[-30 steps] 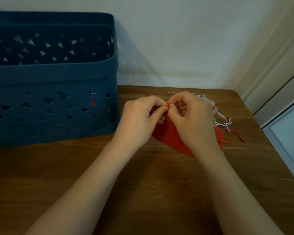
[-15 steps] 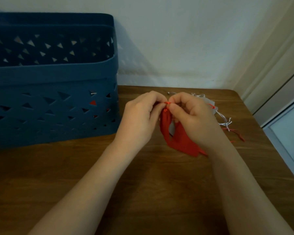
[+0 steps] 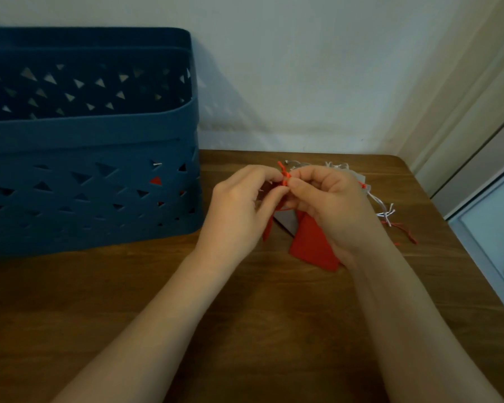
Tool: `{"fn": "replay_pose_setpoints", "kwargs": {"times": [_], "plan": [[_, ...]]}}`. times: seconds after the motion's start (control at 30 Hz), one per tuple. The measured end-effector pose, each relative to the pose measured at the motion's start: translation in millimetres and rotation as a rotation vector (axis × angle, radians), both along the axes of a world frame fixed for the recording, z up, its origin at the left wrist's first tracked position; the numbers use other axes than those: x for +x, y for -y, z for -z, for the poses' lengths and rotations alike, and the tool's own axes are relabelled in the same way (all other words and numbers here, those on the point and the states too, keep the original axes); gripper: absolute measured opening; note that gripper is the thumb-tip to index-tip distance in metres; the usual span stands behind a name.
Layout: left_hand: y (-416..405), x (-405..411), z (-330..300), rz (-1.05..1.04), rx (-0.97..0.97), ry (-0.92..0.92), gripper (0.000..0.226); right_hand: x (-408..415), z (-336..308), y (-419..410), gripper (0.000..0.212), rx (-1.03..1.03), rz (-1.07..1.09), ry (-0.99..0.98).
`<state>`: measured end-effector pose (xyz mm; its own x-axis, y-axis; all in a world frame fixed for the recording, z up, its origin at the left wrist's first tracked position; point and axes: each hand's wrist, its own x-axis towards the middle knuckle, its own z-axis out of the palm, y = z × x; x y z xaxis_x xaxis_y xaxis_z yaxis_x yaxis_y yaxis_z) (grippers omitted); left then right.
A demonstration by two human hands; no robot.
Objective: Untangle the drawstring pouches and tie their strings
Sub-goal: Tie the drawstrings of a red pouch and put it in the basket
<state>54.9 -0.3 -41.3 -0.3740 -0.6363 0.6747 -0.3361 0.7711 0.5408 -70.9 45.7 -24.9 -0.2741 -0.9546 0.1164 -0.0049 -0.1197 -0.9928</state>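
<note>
A pale wall meets a dark wooden surface in a corner, with a blue perforated plastic basket standing at the left against the wall. Both hands are raised a little above the surface near its far edge. The left hand and the right hand meet fingertip to fingertip, each pinching the red drawstring at a small knot that sits right between them; a short tail of string pokes up above the pinch. The red pouch hangs down from that knot, its long axis running toward the person, mostly under the right hand's palm and wrist, its lower corner close to the surface or touching it. Behind the hands lies a grey pouch with loose white strings trailing to the right, and a few red string ends beside them. The knot lies equally near to both hands, so tightening it looks to need the two ends drawn apart sideways, left and right. Whether the knot is already snug cannot be told.
</note>
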Motion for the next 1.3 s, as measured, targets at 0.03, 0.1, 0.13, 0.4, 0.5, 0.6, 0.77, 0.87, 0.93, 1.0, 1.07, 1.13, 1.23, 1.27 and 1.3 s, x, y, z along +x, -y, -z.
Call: {"fn": "replay_pose_setpoints", "kwargs": {"times": [0.03,0.1,0.13,0.4,0.5,0.6,0.77,0.87,0.93,1.0,1.07,1.13,1.23,1.27,1.3], "plan": [[2,1,1,-0.012,-0.004,0.008,0.010,-1,1,0,0.021,0.007,-0.016,0.007],[4,3,3,-0.030,-0.014,0.035,0.007,-2,1,-1,0.022,0.018,-0.039,0.022],[4,3,3,-0.026,-0.023,0.052,0.006,-3,0,-2,0.023,0.021,-0.047,0.023],[5,0,5,0.001,0.321,-0.140,0.009,-6,-1,2,0.032,-0.080,0.131,0.057],[-1,-4,2,0.047,0.547,-0.257,0.014,-6,4,4,0.034,-0.095,0.161,0.062],[-2,-6,2,0.061,0.654,-0.296,0.015,0,13,6,0.036,-0.117,0.160,-0.036],[-4,-7,-4,0.115,0.760,-0.398,0.020,-8,10,7,0.039,-0.162,0.215,-0.068],[-8,-6,-8,0.133,0.750,-0.422,0.020,-6,9,7,0.038,-0.159,0.237,-0.103],[-14,-2,-14,0.165,0.646,-0.475,0.020,-1,5,4,0.032,-0.174,0.177,0.007],[-23,2,-24,0.192,0.484,-0.493,0.016,2,-2,-1,0.024,-0.224,0.064,0.260],[-29,7,-34,0.142,0.300,-0.409,0.011,9,-8,-9,0.017,-0.275,-0.064,0.435],[-28,13,-45,0.091,0.224,-0.346,0.010,19,-15,-16,0.016,-0.288,-0.178,0.460],[-25,24,-65,0.097,0.250,-0.380,0.011,34,-34,-14,0.025,-0.308,-0.131,0.241],[-24,30,-72,0.098,0.233,-0.369,0.010,39,-43,-11,0.024,-0.328,-0.092,0.156],[-23,35,-78,0.089,0.193,-0.343,0.008,43,-53,-6,0.024,-0.342,-0.065,0.098]]}}
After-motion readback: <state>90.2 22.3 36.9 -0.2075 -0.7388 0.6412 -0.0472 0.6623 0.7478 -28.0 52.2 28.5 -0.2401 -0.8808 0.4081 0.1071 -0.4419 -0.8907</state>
